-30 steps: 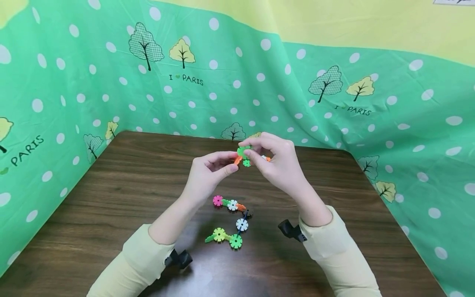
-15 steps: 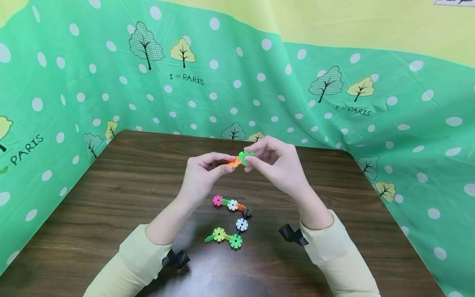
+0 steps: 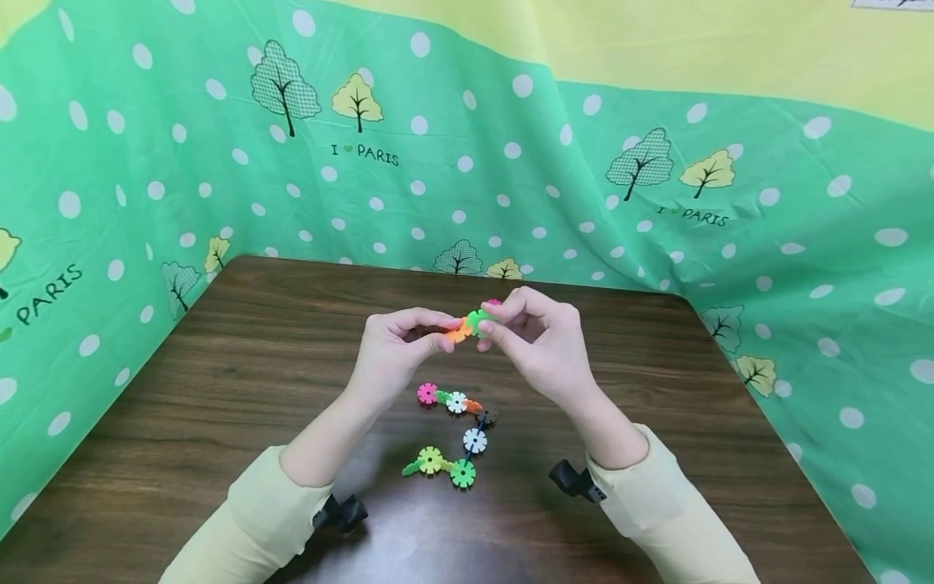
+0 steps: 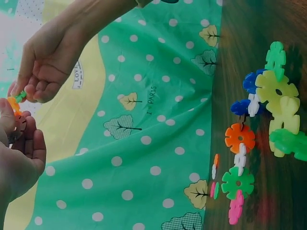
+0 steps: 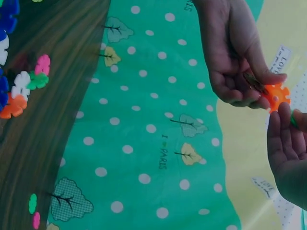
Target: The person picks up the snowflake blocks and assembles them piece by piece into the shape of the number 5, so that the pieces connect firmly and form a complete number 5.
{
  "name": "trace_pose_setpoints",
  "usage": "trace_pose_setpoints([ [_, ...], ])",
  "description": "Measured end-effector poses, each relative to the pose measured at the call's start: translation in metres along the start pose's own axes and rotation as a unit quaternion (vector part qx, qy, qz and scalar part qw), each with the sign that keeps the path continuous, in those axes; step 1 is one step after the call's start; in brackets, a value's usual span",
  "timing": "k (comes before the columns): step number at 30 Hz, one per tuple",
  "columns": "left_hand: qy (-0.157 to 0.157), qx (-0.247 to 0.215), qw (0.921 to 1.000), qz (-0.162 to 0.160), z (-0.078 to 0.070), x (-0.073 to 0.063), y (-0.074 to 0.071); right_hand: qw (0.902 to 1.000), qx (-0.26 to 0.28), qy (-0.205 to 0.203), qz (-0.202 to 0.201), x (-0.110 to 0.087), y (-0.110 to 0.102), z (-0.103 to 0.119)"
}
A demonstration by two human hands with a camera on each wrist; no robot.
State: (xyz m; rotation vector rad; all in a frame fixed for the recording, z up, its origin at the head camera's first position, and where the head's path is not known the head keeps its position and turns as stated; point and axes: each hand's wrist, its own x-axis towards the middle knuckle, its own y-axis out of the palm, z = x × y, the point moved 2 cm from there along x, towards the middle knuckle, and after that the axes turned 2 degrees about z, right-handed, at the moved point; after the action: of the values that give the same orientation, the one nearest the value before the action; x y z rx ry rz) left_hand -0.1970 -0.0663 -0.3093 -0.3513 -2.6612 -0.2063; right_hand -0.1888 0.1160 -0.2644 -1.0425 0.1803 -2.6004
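At the right-hand fingers (image 3: 515, 306), a pink piece (image 3: 495, 302) barely shows.

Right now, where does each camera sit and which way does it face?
Head: worn on the head, facing forward and down at the table; left hand, right hand and sleeves show.
Left wrist: on that wrist, facing the orange piece and dotted cloth, sideways; both hands show.
Right wrist: same, on the right wrist, turned oppositely; both hands show.
Both wrist views share the orange piece.
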Motion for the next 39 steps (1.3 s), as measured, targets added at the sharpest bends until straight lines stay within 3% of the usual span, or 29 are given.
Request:
trace_pose_setpoints([
  [9,0.003,0.001,1.0,-0.001,-0.001,-0.003,0.0,0.9999,0.01,-0.014,0.001,-0.003,0.003,-0.001],
  [19,0.01,0.018,0.9998,0.0,0.001,-0.005,0.001,0.9962,-0.052,-0.064,0.027,-0.002,0.004,0.001],
  [24,0.042,0.049,0.9977,0.019,-0.004,-0.005,0.005,0.9938,-0.047,-0.1,0.017,-0.007,-0.001,-0.001],
  [27,0.045,0.073,0.9958,0.033,-0.008,-0.004,0.006,0.9945,-0.058,-0.087,0.005,-0.009,-0.004,-0.003],
  [29,0.033,0.097,0.9938,0.044,-0.007,-0.005,0.006,0.9948,-0.083,-0.058,0.0,-0.011,-0.008,-0.005],
  [31,0.021,0.123,0.9903,0.062,-0.002,-0.006,0.003,0.9939,-0.107,-0.026,-0.005,-0.014,-0.012,-0.008],
  [34,0.006,0.184,0.9787,0.09,0.009,-0.009,-0.004,0.9925,-0.12,0.015,-0.014,-0.02,-0.02,-0.013],
  [39,-0.004,0.261,0.9478,0.183,0.034,-0.016,-0.023,0.9923,-0.095,0.071,-0.037,-0.028,-0.034,-0.02],
])
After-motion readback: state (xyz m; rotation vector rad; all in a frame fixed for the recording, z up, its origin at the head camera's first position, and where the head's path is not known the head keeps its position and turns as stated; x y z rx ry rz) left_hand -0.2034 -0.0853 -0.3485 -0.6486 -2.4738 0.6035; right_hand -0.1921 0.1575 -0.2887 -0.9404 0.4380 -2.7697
